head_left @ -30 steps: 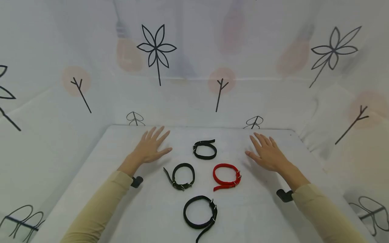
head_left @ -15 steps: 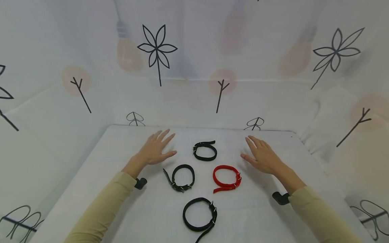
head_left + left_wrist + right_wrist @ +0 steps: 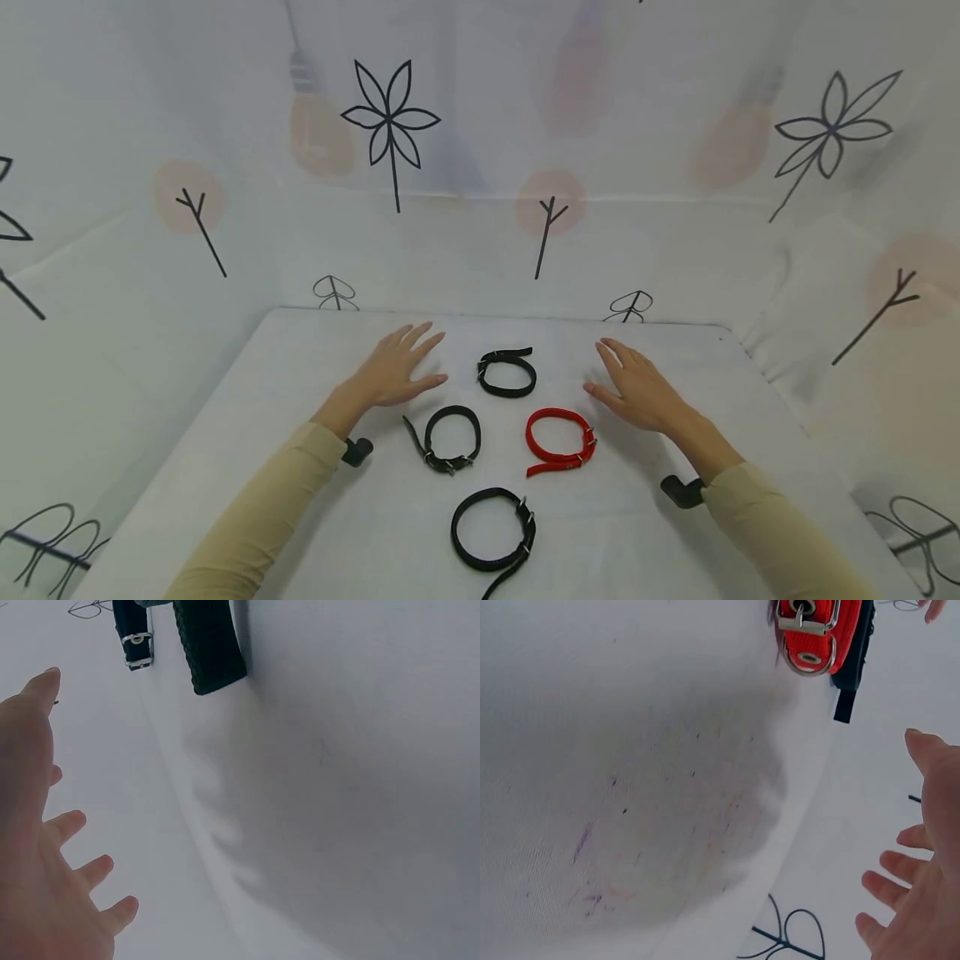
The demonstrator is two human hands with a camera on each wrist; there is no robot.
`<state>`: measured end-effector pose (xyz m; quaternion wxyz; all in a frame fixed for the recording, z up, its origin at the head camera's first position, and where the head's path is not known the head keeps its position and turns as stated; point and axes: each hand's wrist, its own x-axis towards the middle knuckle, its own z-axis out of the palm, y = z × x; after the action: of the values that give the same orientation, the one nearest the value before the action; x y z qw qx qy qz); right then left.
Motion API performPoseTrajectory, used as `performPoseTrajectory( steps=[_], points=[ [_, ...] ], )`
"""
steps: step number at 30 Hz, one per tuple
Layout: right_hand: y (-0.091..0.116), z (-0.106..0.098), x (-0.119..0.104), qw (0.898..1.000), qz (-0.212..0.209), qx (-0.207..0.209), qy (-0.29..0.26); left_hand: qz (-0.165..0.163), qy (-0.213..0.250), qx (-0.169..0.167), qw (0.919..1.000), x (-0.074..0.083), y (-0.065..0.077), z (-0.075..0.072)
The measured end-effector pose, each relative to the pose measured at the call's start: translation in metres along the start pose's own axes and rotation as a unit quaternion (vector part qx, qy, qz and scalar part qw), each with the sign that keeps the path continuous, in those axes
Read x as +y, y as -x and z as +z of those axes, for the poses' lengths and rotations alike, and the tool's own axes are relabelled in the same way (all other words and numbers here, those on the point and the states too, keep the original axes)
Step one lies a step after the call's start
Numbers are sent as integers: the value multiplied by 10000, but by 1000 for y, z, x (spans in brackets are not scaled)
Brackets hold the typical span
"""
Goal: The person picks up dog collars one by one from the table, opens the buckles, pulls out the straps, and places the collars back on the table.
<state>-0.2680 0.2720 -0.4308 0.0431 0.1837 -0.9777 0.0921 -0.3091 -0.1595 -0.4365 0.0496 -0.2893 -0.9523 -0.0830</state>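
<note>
A person in beige sleeves [image 3: 262,508] held two bare hands over a white surface [image 3: 375,542] on which four buckled collars lay in loops. The left hand [image 3: 386,371], its fingers [image 3: 97,871] spread apart and gripping nothing, hung just beyond the left black collar [image 3: 452,464], whose loose strap end pointed toward the wrist. The right hand [image 3: 637,388], its fingers [image 3: 885,889] likewise apart, with the thumb reaching inward, was raised near the red collar [image 3: 555,457], its metal buckle and D-ring plain in the right wrist view. Between the hands, the far black collar [image 3: 510,392] rested with its tail to the right. The near black collar [image 3: 486,567] lay closest to the wearer of the head camera, its tail running to the bottom of the frame. Small dark and purplish marks [image 3: 592,898] dotted the surface beneath the right hand. Behind stood a pale backdrop [image 3: 465,267] printed with line-drawn flowers [image 3: 388,118] and pinkish circles [image 3: 550,202].
</note>
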Motion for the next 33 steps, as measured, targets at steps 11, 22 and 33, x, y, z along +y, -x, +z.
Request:
performPoseTrajectory(
  steps=[11,22,33],
  points=[
    [-1,0,-11,9993,-161,31,-338,141,147,-254,9995,14,-6,1],
    [-6,5,-20,9975,-187,-19,-680,308,479,-321,9979,26,-17,8],
    [-15,9,-33,9949,-129,-178,-986,393,835,-332,9952,34,-26,15]
  ],
)
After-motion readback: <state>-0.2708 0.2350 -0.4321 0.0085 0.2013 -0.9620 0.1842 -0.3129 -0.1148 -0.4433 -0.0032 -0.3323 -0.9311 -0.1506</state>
